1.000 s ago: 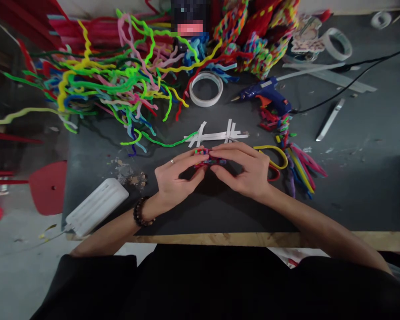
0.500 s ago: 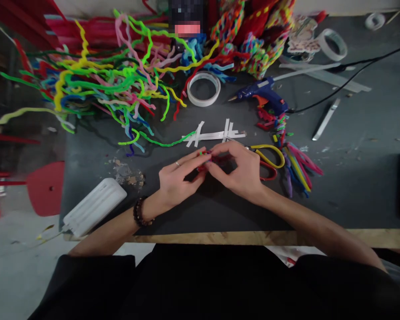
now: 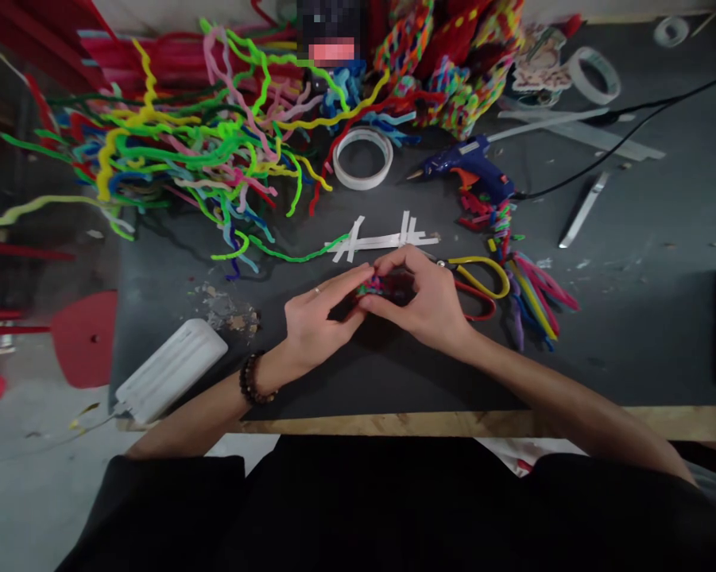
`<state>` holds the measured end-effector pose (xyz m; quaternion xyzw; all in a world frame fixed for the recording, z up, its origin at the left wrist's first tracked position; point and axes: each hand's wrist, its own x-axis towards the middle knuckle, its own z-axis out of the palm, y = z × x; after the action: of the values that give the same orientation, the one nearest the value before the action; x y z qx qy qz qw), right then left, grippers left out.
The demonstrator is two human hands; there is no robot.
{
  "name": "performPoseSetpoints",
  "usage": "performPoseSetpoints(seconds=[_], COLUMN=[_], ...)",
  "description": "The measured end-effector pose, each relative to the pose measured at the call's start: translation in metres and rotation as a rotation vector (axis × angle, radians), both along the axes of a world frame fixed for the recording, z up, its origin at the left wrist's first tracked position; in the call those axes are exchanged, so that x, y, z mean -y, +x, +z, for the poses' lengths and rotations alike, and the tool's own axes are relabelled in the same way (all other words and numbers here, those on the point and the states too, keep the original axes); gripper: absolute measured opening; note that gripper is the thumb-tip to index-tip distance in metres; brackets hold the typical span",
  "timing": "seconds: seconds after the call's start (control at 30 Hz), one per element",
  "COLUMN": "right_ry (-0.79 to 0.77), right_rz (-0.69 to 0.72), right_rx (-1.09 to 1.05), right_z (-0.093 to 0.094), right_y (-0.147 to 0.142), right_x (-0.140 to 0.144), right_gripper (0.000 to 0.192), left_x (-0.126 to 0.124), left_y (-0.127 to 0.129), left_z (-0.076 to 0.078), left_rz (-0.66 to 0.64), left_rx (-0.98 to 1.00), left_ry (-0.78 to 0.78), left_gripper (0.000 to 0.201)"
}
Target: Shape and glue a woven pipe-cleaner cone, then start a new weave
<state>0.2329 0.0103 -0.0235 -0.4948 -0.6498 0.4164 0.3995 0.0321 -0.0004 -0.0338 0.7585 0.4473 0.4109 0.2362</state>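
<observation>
Between my fingertips is a small multicoloured pipe-cleaner piece [image 3: 370, 287], with pink, green and blue showing; much of it is covered by the fingers. My left hand [image 3: 317, 316] pinches it from the left side. From the right, my right hand [image 3: 429, 300] grips the same piece with thumb and fingers. Scissors [image 3: 480, 278] with one yellow and one red handle lie partly behind the right hand. Just beyond the hands, white tape strips [image 3: 378, 241] are stuck on the dark table, with a green pipe cleaner [image 3: 301, 257] reaching them.
Loose pipe cleaners [image 3: 196, 151] pile up at the back left. A tape roll [image 3: 363, 159] and a blue glue gun [image 3: 470, 167] with a black cord lie beyond the hands. A pipe-cleaner bundle [image 3: 533, 294] and a cutter [image 3: 584, 210] are to the right, a white power bank [image 3: 172, 369] front left.
My fingers have shifted around the small piece, so more of its coloured surface shows. Both hands stay in nearly the same place.
</observation>
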Motion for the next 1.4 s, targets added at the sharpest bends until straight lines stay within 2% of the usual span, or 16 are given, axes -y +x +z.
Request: performPoseSetpoints(seconds=[0.07, 0.13, 0.2, 0.27, 0.33, 0.43, 0.57, 0.63, 0.7, 0.83, 0.97, 1.23, 1.33, 1.4], right_ry=[-0.027, -0.041, -0.055, -0.088, -0.103, -0.089, -0.104, -0.077, -0.061, -0.082, -0.064, -0.012, -0.011, 0.014], right_rz=[0.057, 0.053, 0.028, 0.036, 0.039, -0.002, 0.055, 0.023, -0.035, -0.011, -0.058, -0.018, -0.021, -0.043], right_rx=[-0.079, -0.133, -0.163, -0.178, -0.191, -0.208, -0.209, -0.167, -0.139, -0.168, -0.147, -0.074, -0.059, -0.043], right_z=[-0.003, -0.007, -0.011, -0.013, -0.013, -0.010, -0.007, -0.006, -0.005, -0.004, -0.005, -0.004, -0.003, -0.003], right_y=[0.004, 0.007, 0.009, 0.008, 0.007, 0.007, 0.008, 0.009, 0.010, 0.009, 0.009, 0.011, 0.010, 0.010], right_x=[-0.002, -0.004, -0.006, -0.006, -0.005, -0.004, -0.002, -0.001, -0.001, 0.000, -0.001, 0.001, 0.001, 0.001], right_gripper=[0.038, 0.031, 0.025, 0.030, 0.033, 0.021, 0.032, 0.029, 0.025, 0.026, 0.022, 0.025, 0.026, 0.025], left_x=[-0.002, -0.004, -0.006, -0.006, -0.007, -0.007, -0.008, -0.009, -0.010, -0.009, -0.009, -0.009, -0.011, -0.013], left_y=[-0.001, -0.001, -0.001, -0.001, -0.001, -0.001, -0.001, -0.001, -0.001, -0.001, -0.001, -0.003, -0.004, -0.004], left_z=[0.001, 0.000, 0.000, 0.000, 0.001, 0.003, 0.004, 0.003, 0.004, 0.005, 0.006, 0.003, 0.000, -0.003], left_rz=[0.053, 0.079, 0.078, 0.062, 0.060, 0.065, 0.075, 0.083, 0.084, 0.077, 0.070, 0.055, -0.005, -0.066], left_rx=[0.070, 0.133, 0.179, 0.218, 0.235, 0.234, 0.332, 0.353, 0.360, 0.369, 0.352, 0.336, 0.343, 0.341], left_ry=[-0.123, -0.203, -0.255, -0.306, -0.326, -0.310, -0.388, -0.415, -0.423, -0.422, -0.415, -0.410, -0.373, -0.314], left_gripper=[0.044, 0.043, 0.040, 0.039, 0.038, 0.036, 0.038, 0.039, 0.039, 0.038, 0.038, 0.037, 0.040, 0.053])
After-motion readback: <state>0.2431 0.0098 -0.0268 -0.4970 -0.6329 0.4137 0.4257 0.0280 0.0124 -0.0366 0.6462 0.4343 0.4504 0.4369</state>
